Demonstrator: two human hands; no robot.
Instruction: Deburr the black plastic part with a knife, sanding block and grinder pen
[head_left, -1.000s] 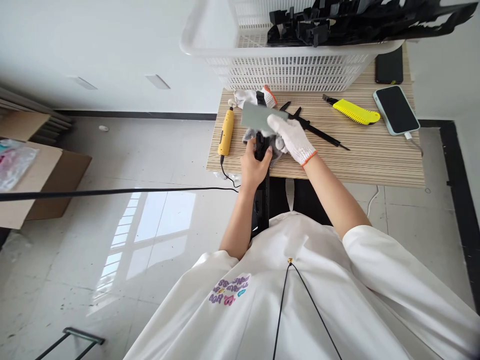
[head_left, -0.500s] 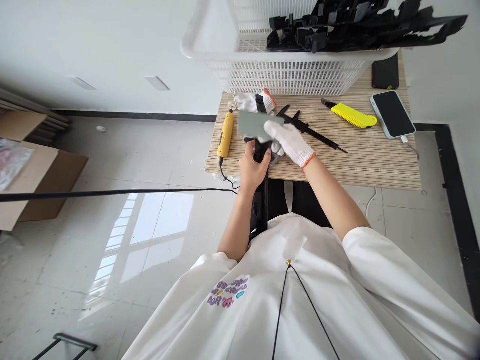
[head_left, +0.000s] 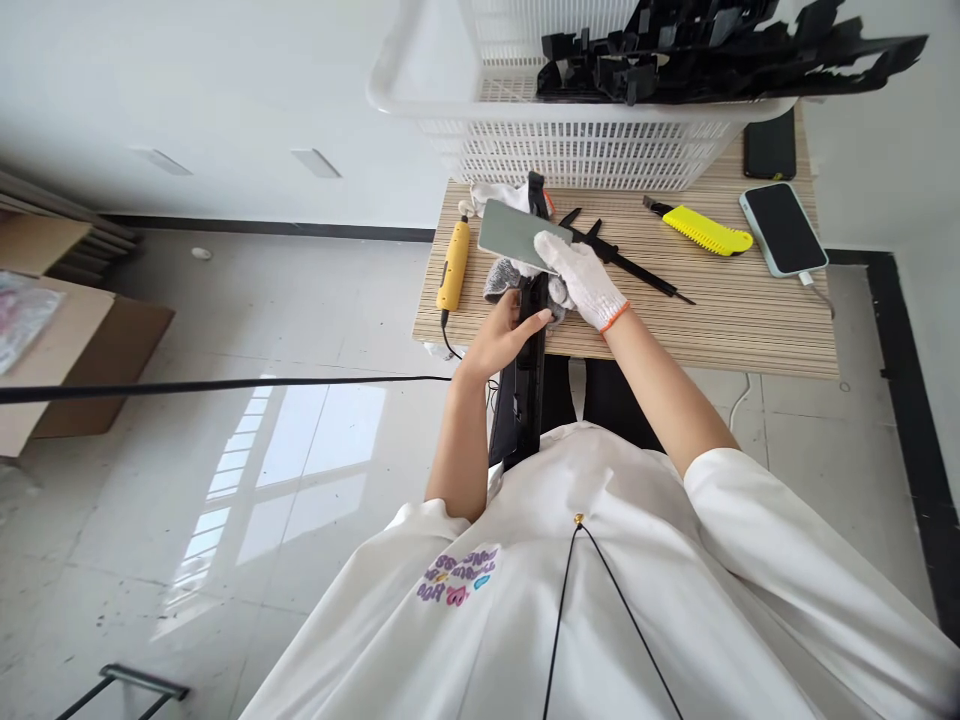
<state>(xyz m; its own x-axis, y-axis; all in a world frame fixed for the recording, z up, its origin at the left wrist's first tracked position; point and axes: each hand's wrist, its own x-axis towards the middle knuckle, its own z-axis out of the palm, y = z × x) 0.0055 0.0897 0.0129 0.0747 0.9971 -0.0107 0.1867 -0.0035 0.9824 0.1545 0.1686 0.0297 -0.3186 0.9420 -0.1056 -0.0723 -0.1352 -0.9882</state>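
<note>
My left hand (head_left: 501, 340), bare, grips a long black plastic part (head_left: 531, 370) with fingers and thumb around it. The part runs from my lap up over the table's front edge, its far end beyond the sheet. A white knitted glove with an orange cuff covers my right hand (head_left: 581, 278), which is closed on a flat, rectangular grey-green sheet (head_left: 517, 234). This sheet lies across the black part; whether they touch, I cannot tell. Beneath the hands is a grey cloth (head_left: 501, 278), partly hidden. Another white glove (head_left: 495, 196) lies just behind the sheet.
A yellow rotary tool (head_left: 454, 265) with a cord lies left on the wooden table (head_left: 750, 340). To the right are a black caliper (head_left: 630, 268), a yellow utility knife (head_left: 705, 231) and a phone (head_left: 784, 228). Behind stands a white basket (head_left: 585, 150) with black plastic parts (head_left: 697, 60).
The black part has shifted, its far end now higher beyond the sheet and more of it showing near my lap. My left hand has turned, its thumb across the part. The sheet's tilt has changed slightly.
</note>
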